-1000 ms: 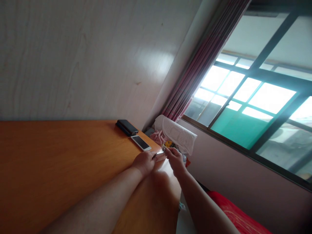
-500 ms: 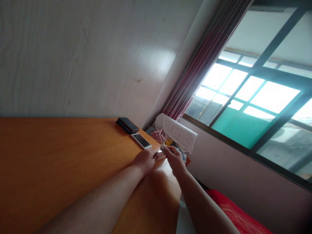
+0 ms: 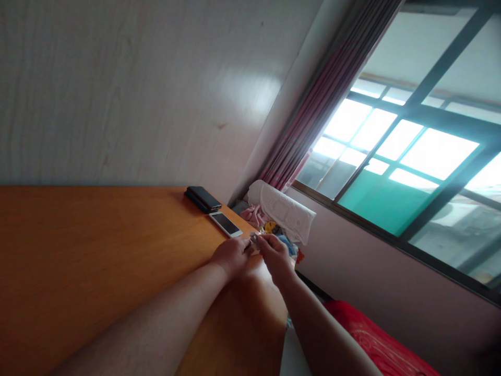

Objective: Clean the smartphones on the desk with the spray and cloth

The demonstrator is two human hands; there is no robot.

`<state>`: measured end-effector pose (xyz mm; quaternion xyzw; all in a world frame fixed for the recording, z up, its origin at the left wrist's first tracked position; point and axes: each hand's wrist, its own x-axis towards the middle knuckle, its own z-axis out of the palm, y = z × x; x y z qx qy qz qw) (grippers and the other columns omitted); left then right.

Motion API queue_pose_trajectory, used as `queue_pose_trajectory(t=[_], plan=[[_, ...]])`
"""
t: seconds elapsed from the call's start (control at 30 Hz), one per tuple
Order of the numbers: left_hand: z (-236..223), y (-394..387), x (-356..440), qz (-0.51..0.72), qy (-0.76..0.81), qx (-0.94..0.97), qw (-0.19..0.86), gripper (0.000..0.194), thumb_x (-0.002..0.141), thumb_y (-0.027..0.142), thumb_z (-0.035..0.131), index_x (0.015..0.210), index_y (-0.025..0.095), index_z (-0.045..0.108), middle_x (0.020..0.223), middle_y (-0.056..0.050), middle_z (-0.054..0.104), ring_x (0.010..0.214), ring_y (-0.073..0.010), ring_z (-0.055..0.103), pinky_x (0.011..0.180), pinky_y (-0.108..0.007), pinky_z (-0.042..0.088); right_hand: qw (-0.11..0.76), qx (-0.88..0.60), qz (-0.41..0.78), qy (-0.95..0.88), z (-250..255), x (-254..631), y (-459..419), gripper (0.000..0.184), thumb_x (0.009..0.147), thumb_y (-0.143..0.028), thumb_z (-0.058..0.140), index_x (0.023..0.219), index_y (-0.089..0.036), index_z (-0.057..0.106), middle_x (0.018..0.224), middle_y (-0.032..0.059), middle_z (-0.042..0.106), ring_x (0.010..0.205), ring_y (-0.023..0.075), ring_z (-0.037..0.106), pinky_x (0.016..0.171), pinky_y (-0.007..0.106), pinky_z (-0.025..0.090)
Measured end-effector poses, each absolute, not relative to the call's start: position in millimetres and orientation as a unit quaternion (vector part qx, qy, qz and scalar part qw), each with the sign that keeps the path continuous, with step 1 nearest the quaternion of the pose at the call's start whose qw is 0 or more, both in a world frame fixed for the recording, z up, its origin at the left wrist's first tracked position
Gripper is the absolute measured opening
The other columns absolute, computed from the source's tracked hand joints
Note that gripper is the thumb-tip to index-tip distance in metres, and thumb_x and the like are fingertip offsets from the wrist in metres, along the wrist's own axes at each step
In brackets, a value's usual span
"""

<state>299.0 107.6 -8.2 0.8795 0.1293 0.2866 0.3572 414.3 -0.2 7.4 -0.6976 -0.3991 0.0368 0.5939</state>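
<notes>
My left hand [image 3: 231, 256] rests on the orange wooden table [image 3: 97, 250] near its right edge, fingers curled around a small shiny metal object [image 3: 253, 238]. My right hand [image 3: 275, 254] meets it from the right, fingertips pinched on the same small object. What the object is cannot be made out. A white phone [image 3: 226, 224] lies face up just beyond my left hand, and a dark case or wallet [image 3: 202, 199] lies further back by the wall.
A white rolled cloth [image 3: 287, 211] and pink and coloured items [image 3: 254, 215] sit beyond the table's end, under a window with a dark red curtain [image 3: 313, 109]. A red fabric [image 3: 371, 344] lies at lower right. A pale wall panel stands behind the table.
Both hands have drawn slightly closer together and shifted a little left and up in the picture; the view has tilted slightly. The small shiny object stays between them.
</notes>
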Motion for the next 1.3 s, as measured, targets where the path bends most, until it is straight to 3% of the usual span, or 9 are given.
queue_pose_trajectory(t=[0.2,0.47,0.77,1.07,1.3], plan=[[-9,106,301,0.282,0.146,0.884,0.343,0.025,0.090,0.038,0.052,0.088,0.021,0.070,0.080,-0.003,0.068,0.073,-0.0169,0.062,0.061,-0.026,0.036,0.616,-0.715,-0.018,-0.332,18,466,-10,0.046,0.066,-0.060,0.071,0.075,-0.015,0.067,0.048,-0.0039,0.049,0.046,0.0093,0.038,0.045,0.024,0.029],[-8,108,299,0.286,0.131,0.881,0.353,0.029,0.092,0.041,0.048,0.087,0.022,0.069,0.084,-0.004,0.068,0.075,-0.0173,0.063,0.062,-0.026,0.036,0.575,-0.699,0.023,-0.424,5,409,-2,0.030,0.075,-0.048,0.069,0.081,-0.019,0.071,0.069,0.0006,0.063,0.064,0.0134,0.051,0.060,0.025,0.040],[-10,108,301,0.283,0.144,0.884,0.344,0.021,0.088,0.032,0.053,0.085,0.021,0.070,0.080,-0.004,0.068,0.074,-0.0175,0.062,0.061,-0.026,0.036,0.621,-0.706,-0.012,-0.340,12,466,-8,0.038,0.072,-0.052,0.070,0.081,-0.016,0.068,0.061,-0.0018,0.054,0.055,0.0106,0.041,0.053,0.024,0.034],[-9,109,299,0.284,0.132,0.880,0.356,0.030,0.092,0.040,0.048,0.091,0.021,0.070,0.086,-0.005,0.069,0.078,-0.0181,0.064,0.064,-0.025,0.038,0.570,-0.696,0.062,-0.433,8,404,5,0.029,0.075,-0.048,0.067,0.081,-0.019,0.071,0.071,0.0008,0.064,0.067,0.0142,0.054,0.062,0.025,0.041],[-8,108,299,0.279,0.145,0.883,0.349,0.022,0.090,0.033,0.052,0.085,0.021,0.070,0.081,-0.004,0.068,0.076,-0.0173,0.062,0.062,-0.025,0.037,0.600,-0.728,0.005,-0.333,18,468,-6,0.040,0.069,-0.055,0.068,0.074,-0.016,0.065,0.050,-0.0044,0.048,0.047,0.0100,0.039,0.048,0.025,0.030]])
